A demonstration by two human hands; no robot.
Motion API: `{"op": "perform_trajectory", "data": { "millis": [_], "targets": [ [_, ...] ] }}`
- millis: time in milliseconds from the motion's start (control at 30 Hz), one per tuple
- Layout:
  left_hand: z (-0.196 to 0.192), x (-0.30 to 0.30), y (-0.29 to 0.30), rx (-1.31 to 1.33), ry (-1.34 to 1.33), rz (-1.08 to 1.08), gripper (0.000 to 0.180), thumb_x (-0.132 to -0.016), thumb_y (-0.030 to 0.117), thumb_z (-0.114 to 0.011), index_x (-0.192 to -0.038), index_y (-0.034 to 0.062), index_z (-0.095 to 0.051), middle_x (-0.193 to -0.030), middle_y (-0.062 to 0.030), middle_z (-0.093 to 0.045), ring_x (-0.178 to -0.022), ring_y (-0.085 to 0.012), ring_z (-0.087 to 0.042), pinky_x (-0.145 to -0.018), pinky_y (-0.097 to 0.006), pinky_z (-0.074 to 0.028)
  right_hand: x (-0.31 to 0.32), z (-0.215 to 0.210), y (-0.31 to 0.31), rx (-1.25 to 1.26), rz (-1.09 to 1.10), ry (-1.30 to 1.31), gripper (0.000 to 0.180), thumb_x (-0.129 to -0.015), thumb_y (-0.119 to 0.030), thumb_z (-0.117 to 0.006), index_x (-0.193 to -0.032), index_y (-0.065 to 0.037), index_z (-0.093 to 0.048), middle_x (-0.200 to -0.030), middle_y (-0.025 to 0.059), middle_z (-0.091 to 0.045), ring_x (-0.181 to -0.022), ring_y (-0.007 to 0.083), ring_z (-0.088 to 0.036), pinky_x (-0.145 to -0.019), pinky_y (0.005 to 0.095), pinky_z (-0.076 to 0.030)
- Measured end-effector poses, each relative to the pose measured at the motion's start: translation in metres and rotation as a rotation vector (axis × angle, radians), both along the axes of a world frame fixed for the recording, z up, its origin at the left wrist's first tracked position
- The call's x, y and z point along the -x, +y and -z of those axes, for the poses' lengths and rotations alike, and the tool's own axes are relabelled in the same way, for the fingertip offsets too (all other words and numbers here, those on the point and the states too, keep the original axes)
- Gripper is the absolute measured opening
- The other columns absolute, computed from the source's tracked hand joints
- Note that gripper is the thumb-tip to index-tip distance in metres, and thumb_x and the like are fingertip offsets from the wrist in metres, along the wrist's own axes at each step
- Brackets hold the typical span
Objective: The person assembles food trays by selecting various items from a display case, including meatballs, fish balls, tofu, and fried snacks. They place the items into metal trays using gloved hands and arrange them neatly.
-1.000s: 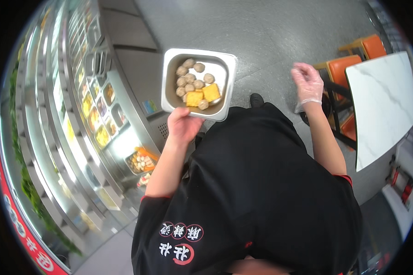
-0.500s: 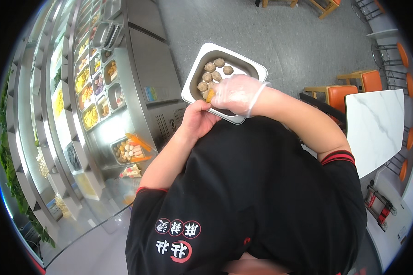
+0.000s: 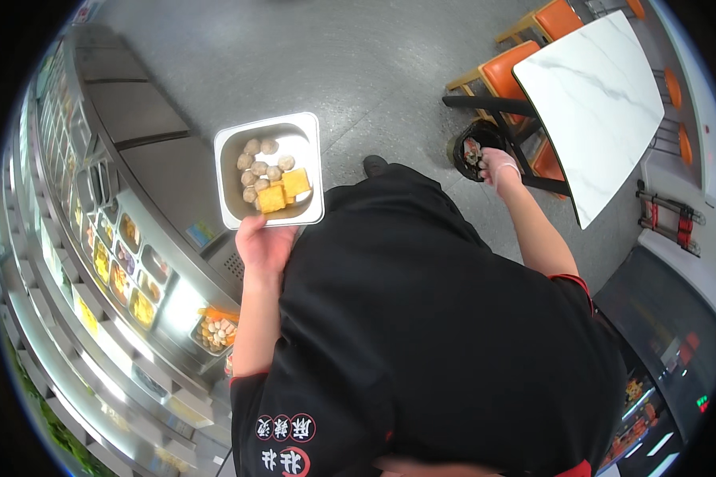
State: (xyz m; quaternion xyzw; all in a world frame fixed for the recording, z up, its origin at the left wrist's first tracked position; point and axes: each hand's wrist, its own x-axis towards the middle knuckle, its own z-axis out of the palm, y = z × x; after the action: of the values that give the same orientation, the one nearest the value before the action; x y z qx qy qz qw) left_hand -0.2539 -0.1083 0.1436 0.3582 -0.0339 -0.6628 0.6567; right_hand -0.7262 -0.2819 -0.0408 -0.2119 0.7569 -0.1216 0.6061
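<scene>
Ten o'clock: left hand (image 3: 264,245) was clamped on square metal pan (image 3: 315,175) of matte brown balls (image 3: 245,162). Two o'clock: gloved right hand (image 3: 501,167), closure indeterminable, hung by black bin (image 3: 457,154). Grey floor (image 3: 350,63) spread at twelve.

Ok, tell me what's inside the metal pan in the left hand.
The metal pan, held in the left hand, contains brownish balls and yellow blocks, with bare metal showing beside them. Anything directly beneath the blocks is covered.

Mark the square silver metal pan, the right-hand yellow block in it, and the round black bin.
Square silver metal pan (image 3: 297,148), head view: bare inner base.
Right-hand yellow block (image 3: 296,182), head view: top face.
Round black bin (image 3: 457,152), head view: left rim.
</scene>
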Motion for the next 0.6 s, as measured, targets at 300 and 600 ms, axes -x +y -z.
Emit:
{"op": "perform_trajectory", "data": {
  "millis": [300,600],
  "targets": [
    [0.002,0.020,-0.027,-0.148,0.061,0.071,0.079,-0.081,0.011,-0.062,-0.156,0.0022,-0.037,-0.155,-0.0181,-0.050,-0.142,-0.0393,-0.049,-0.117,-0.058,-0.041,0.091,0.057,-0.021,0.029,0.022,0.227,0.053,-0.099,-0.026,-0.068,-0.143,-0.003,-0.051,-0.114,0.0141,-0.068,-0.065,0.0217,-0.065,-0.050,0.0377,-0.052],
    [0.012,0.012,-0.017,-0.058,0.089,-0.043,0.073,-0.084,0.005,-0.054,-0.154,-0.0020,-0.036,-0.154,-0.0195,-0.050,-0.141,-0.0369,-0.051,-0.113,-0.055,-0.045,-0.202,-0.174,-0.041,1.550,-1.191,0.092,0.012,-0.087,-0.010,-0.073,-0.099,-0.006,-0.072,-0.093,0.0129,-0.072,-0.084,0.0279,-0.070,-0.075,0.0391,-0.056]
  ]
}}
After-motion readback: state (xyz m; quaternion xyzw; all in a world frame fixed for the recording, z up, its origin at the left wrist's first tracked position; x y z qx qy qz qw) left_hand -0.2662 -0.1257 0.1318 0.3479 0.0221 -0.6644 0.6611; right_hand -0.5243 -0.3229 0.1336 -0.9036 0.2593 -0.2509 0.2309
